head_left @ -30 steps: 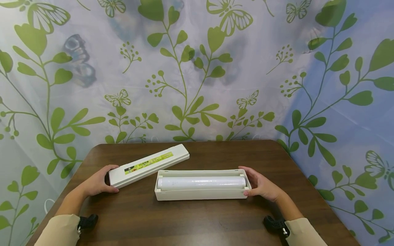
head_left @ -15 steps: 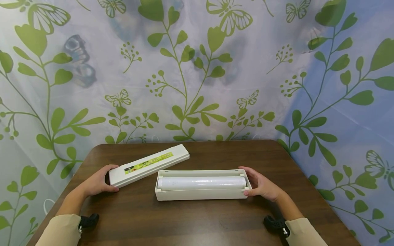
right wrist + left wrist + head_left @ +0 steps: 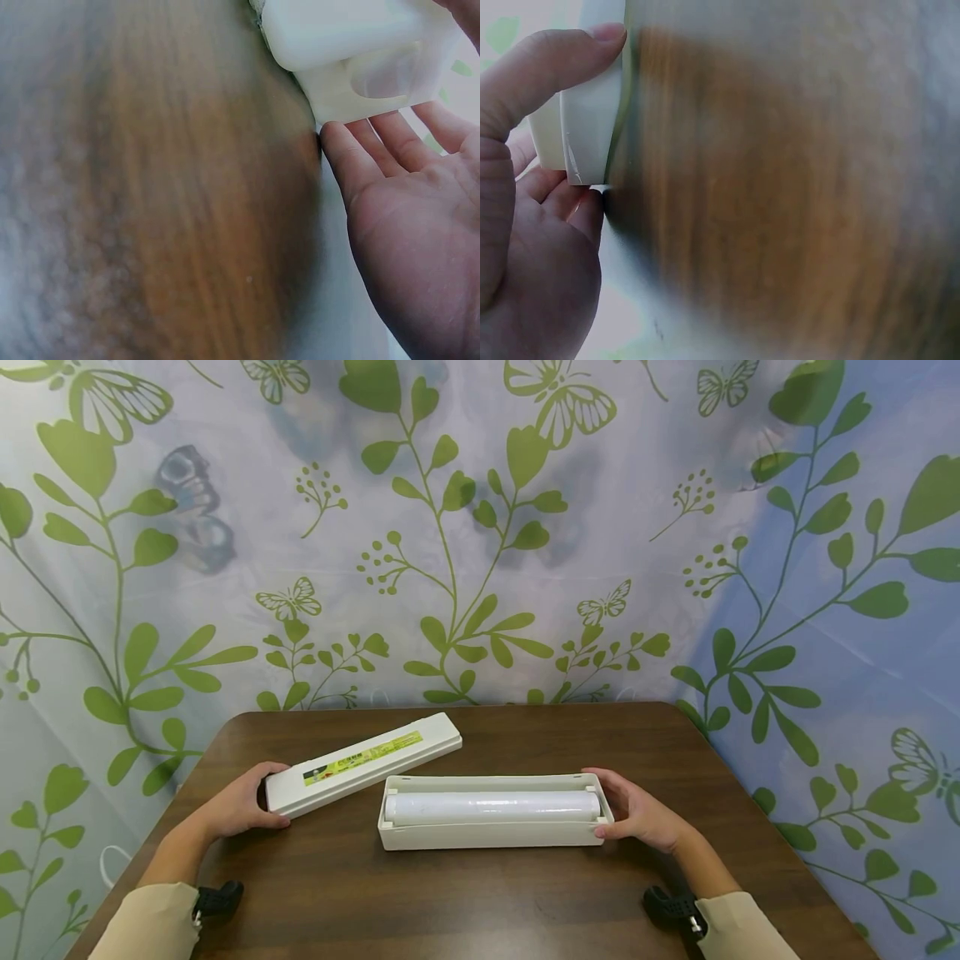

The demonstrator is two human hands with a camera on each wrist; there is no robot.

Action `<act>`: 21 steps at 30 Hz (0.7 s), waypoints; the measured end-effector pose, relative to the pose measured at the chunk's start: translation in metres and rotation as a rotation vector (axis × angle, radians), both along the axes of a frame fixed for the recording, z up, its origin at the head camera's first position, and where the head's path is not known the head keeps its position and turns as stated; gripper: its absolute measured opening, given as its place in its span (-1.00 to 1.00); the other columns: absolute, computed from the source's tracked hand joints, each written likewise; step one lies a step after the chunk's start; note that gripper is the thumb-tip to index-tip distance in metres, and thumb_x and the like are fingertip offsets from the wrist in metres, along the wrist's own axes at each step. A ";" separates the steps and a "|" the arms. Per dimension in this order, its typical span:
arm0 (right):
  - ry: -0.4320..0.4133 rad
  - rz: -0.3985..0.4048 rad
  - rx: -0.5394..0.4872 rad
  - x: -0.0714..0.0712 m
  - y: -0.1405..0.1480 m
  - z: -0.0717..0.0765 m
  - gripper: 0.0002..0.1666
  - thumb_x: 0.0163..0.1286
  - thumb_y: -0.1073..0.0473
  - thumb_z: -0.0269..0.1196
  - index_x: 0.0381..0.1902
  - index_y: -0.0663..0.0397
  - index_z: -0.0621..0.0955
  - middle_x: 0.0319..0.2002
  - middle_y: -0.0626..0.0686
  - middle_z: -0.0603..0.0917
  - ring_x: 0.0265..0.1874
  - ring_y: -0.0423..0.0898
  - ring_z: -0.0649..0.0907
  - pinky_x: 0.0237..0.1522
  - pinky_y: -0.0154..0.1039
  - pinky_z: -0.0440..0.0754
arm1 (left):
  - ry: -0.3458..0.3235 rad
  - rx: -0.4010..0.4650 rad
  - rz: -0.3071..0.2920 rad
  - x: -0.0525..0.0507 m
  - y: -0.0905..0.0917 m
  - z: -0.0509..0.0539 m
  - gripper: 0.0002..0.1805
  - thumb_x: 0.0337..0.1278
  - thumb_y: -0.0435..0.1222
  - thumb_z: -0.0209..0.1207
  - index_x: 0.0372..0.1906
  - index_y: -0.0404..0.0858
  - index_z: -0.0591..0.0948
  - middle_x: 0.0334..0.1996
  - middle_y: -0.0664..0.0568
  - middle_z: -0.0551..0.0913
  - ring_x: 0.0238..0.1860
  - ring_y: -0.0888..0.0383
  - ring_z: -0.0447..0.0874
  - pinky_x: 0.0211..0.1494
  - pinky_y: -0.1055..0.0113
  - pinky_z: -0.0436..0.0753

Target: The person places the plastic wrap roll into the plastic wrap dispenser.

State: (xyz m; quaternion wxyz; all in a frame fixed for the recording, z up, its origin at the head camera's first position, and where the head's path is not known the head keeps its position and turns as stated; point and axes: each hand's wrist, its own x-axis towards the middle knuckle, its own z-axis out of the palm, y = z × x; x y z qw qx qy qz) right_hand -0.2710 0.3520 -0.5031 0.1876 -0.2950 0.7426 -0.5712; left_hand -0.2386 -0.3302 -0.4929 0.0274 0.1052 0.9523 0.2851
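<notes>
A long white lid (image 3: 360, 764) with a yellow-green label lies slanted on the table, its far right end behind the box's left end. My left hand (image 3: 238, 803) grips the lid's left end, and the left wrist view shows the thumb along one side of it (image 3: 592, 127). In front, a white box (image 3: 495, 837) stands open at the top, holding a white roll (image 3: 491, 804). My right hand (image 3: 647, 812) holds the box's right end between thumb and fingers. The right wrist view shows fingertips against that end (image 3: 330, 90).
The brown wooden table (image 3: 480, 902) has its far edge against a hanging curtain (image 3: 480, 527) printed with green leaves and butterflies. Black wrist devices sit at the left (image 3: 217, 902) and right (image 3: 671, 912) sleeve cuffs.
</notes>
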 end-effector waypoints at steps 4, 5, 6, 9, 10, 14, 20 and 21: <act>0.001 0.005 -0.003 0.001 -0.001 0.001 0.06 0.22 0.33 0.45 0.56 0.15 0.14 0.42 0.40 0.31 0.20 -0.19 0.56 0.12 -0.20 0.66 | -0.002 0.012 0.006 0.001 0.001 0.000 -0.01 -0.23 -0.01 0.62 0.31 -0.33 0.40 0.18 -0.24 0.54 0.07 -0.06 0.51 0.09 0.05 0.49; 0.000 0.006 -0.003 0.001 -0.001 0.001 0.06 0.21 0.33 0.45 0.56 0.15 0.14 0.42 0.40 0.31 0.20 -0.20 0.56 0.12 -0.20 0.66 | -0.003 0.013 0.007 0.001 0.001 0.000 -0.02 -0.23 -0.01 0.62 0.30 -0.33 0.40 0.17 -0.23 0.54 0.07 -0.06 0.51 0.09 0.06 0.49; 0.001 0.006 -0.004 0.001 -0.001 0.001 0.06 0.21 0.34 0.45 0.56 0.15 0.14 0.42 0.40 0.31 0.20 -0.19 0.56 0.13 -0.20 0.66 | -0.003 0.017 0.008 0.001 0.001 0.000 -0.02 -0.23 -0.02 0.62 0.30 -0.33 0.40 0.17 -0.23 0.54 0.07 -0.06 0.51 0.09 0.07 0.49; 0.001 0.009 -0.007 0.001 -0.001 0.001 0.06 0.22 0.35 0.45 0.56 0.16 0.14 0.42 0.41 0.31 0.20 -0.19 0.56 0.13 -0.20 0.66 | 0.001 0.025 0.013 0.002 0.002 0.000 -0.04 -0.23 -0.05 0.62 0.29 -0.33 0.40 0.15 -0.22 0.55 0.05 -0.04 0.51 0.07 0.09 0.49; 0.001 0.011 -0.009 0.000 -0.001 0.000 0.06 0.22 0.35 0.44 0.56 0.16 0.13 0.42 0.41 0.30 0.20 -0.19 0.56 0.13 -0.20 0.66 | 0.003 0.027 0.014 0.002 0.002 0.001 -0.04 -0.23 -0.05 0.61 0.29 -0.33 0.40 0.14 -0.21 0.55 0.05 -0.04 0.51 0.06 0.10 0.49; -0.001 0.017 -0.015 0.000 0.000 -0.001 0.06 0.22 0.35 0.44 0.56 0.17 0.13 0.41 0.43 0.30 0.20 -0.19 0.55 0.12 -0.19 0.66 | 0.011 0.035 0.020 0.004 0.003 0.001 -0.05 -0.23 -0.07 0.61 0.28 -0.33 0.40 0.13 -0.20 0.56 0.04 -0.02 0.51 0.04 0.13 0.50; 0.001 0.020 -0.017 -0.001 0.000 -0.001 0.06 0.22 0.35 0.44 0.56 0.17 0.13 0.42 0.43 0.29 0.20 -0.19 0.55 0.12 -0.18 0.67 | 0.029 0.043 0.027 0.006 0.005 0.000 -0.06 -0.21 -0.06 0.61 0.29 -0.31 0.40 0.14 -0.20 0.57 0.03 0.00 0.51 -0.01 0.27 0.50; 0.001 0.019 -0.017 -0.001 0.000 -0.001 0.06 0.22 0.35 0.44 0.56 0.17 0.13 0.41 0.43 0.29 0.20 -0.19 0.55 0.11 -0.18 0.67 | 0.035 0.045 0.027 0.006 0.005 0.000 -0.07 -0.20 -0.05 0.60 0.29 -0.31 0.40 0.14 -0.20 0.58 0.03 0.01 0.51 -0.01 0.29 0.50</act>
